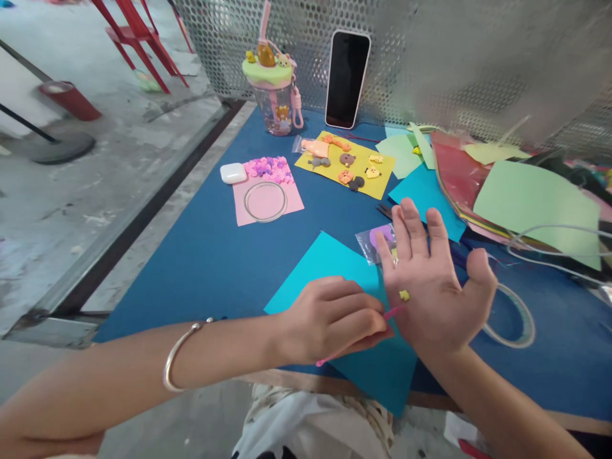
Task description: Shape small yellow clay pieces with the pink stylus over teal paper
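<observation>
My left hand [335,319], with a silver bangle on its wrist, is closed round a thin pink stick tool [394,312]. One end of the stick points at the palm of my right hand [433,287]. That palm faces up with the fingers spread. On it lies a small yellow star-shaped piece [404,295], close to the stick's tip. Below both hands a bright blue paper sheet [310,274] lies on the dark blue table [201,255]. A small clear bag [370,245] with purple and yellow stuff is partly hidden behind my right fingers.
Pink paper [246,213] bears pink-purple bits, a clear ring and a white case [233,173]. Small animal figures lie on yellow paper [310,162]. A cup [277,95] and phone [348,80] stand behind. Coloured sheets [535,204] and a tape roll [526,325] are at right.
</observation>
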Tool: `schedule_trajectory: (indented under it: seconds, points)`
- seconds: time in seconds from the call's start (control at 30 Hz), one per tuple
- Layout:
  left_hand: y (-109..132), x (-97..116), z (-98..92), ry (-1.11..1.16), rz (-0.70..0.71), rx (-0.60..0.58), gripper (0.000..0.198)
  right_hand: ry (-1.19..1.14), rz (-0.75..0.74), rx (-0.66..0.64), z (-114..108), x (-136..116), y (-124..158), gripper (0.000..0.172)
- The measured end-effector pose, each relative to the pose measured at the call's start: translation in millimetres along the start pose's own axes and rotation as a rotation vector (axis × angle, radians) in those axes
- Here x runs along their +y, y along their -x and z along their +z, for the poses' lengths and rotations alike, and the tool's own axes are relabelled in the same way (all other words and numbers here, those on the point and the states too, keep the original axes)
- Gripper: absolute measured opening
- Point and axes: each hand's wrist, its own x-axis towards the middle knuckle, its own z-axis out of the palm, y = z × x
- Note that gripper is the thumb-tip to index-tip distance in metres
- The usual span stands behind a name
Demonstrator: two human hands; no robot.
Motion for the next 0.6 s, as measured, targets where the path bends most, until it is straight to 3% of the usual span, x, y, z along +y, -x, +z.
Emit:
schedule_trajectory:
  seconds: [0.6]
  points:
    - [2.8,-1.6,2.9,-0.126,0.014,0.025,0.022,0.096,-0.020,0.018,4.5,-0.3,3.2,0.048]
